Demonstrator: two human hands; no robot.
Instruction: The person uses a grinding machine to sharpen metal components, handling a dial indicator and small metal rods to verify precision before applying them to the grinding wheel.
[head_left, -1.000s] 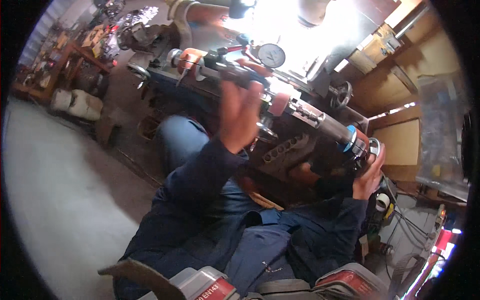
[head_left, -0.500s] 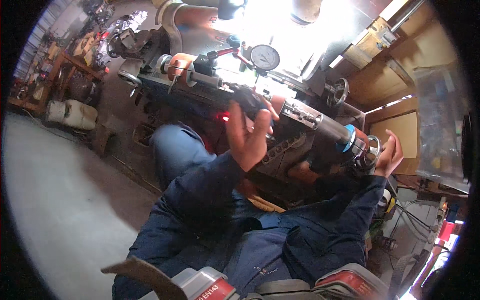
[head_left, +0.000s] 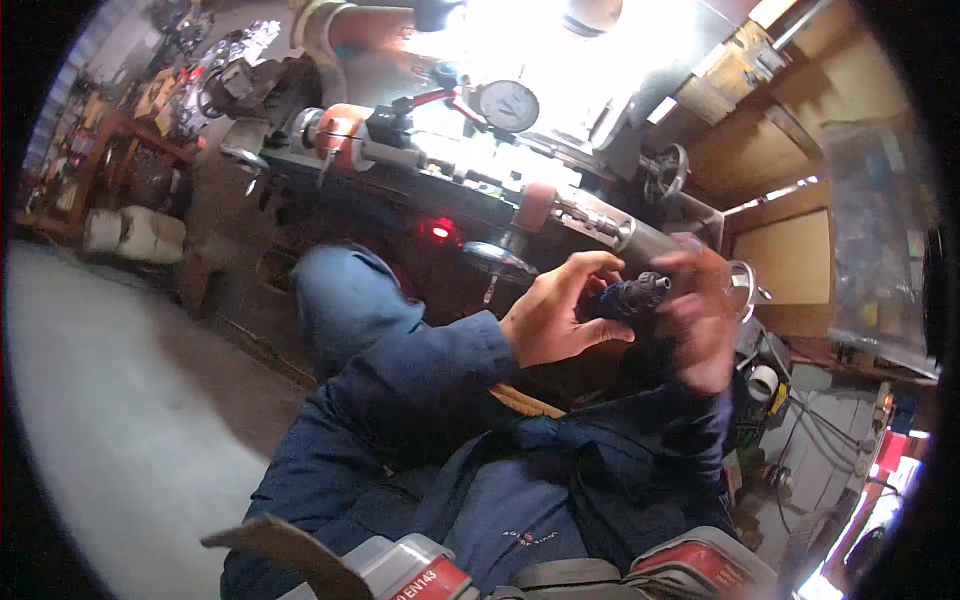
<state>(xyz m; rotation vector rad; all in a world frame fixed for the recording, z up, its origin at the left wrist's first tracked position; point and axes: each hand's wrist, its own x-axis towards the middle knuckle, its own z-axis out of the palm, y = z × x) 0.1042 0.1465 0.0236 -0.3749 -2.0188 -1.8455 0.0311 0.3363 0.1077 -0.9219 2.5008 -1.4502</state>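
Okay, left hand (head_left: 555,312) clasps dark knobbly tool (head_left: 637,292), blurred right hand (head_left: 703,315) just beside it, can't tell its grip, smooth metal cylinder (head_left: 645,241), round dial gauge (head_left: 509,105) beyond.

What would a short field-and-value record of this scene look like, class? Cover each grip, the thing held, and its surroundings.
Left grip: bare hand, holding a dark tool between thumb and fingers
Right grip: bare hand, motion-blurred, close to the tool; contact unclear
Dial gauge: round, pale-faced, beside a red arm
Handwheel: metal, left of the left grip
Light: glowing red
Container: whitish, far left
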